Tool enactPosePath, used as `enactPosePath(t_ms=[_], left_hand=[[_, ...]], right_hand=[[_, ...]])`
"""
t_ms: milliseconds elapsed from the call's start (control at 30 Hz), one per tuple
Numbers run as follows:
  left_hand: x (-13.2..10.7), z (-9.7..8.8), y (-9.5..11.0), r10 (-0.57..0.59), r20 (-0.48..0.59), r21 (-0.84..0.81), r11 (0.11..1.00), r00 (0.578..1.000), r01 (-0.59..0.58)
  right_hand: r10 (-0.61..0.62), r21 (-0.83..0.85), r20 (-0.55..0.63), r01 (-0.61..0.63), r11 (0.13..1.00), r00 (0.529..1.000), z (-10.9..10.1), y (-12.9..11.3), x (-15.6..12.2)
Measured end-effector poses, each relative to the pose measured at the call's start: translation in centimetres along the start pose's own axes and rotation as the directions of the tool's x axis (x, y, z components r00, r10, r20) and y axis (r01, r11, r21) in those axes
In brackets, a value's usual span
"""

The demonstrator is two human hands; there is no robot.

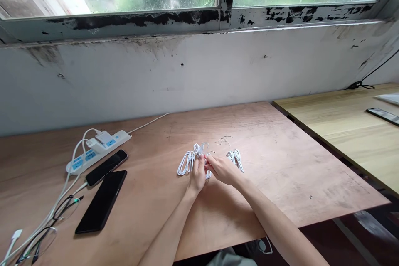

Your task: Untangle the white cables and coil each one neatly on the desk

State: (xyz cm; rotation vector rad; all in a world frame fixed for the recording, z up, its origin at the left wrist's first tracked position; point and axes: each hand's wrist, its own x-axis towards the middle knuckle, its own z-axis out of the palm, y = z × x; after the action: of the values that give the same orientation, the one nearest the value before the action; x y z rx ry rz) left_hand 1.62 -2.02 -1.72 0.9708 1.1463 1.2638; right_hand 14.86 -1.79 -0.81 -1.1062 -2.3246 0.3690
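A coiled white cable is gripped upright in my left hand, its loops rising above the thumb. My right hand meets it from the right, fingertips pinched together against the cable at its middle. Whatever small piece sits between those fingertips is too fine to make out. On the table just left of my hands lies another bundled white cable. A further white cable bundle rests right behind my right hand. Several short dark ties are scattered on the wood beyond my hands.
At the left, a white power strip carries plugged-in chargers. Beside it lie a phone, a larger black phone and glasses among white cords. A lighter table stands right, across a gap. Wall and windows close the back.
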Motion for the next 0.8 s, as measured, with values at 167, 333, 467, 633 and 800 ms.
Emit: enactPosePath(t_ms=[167,333,467,633,800], left_hand=[[-0.4,0.2,0.8,0.042,0.047,0.12,0.992,0.998,-0.047],[-0.3,0.1,0.6,0.083,0.137,0.138,0.985,0.987,-0.102],[-0.3,0.3,0.4,0.105,0.158,0.154,0.98,0.982,-0.129],[-0.5,0.4,0.7,0.176,0.149,0.206,0.957,0.973,-0.205],[-0.4,0.1,0.8,0.249,0.156,0.282,0.916,0.956,-0.285]], right_hand=[[-0.022,0.134,0.025,0.019,0.991,0.999,-0.4,0.5,-0.1],[-0.031,0.027,-0.073,0.033,0.999,0.997,-0.2,0.4,0.0],[-0.032,-0.081,-0.15,0.02,0.996,0.988,0.0,0.4,0.0],[0.047,0.103,-0.17,-0.029,0.994,0.984,0.4,-0.1,0.2],[0.205,0.429,-0.095,-0.146,0.892,0.974,0.7,-0.5,0.4]])
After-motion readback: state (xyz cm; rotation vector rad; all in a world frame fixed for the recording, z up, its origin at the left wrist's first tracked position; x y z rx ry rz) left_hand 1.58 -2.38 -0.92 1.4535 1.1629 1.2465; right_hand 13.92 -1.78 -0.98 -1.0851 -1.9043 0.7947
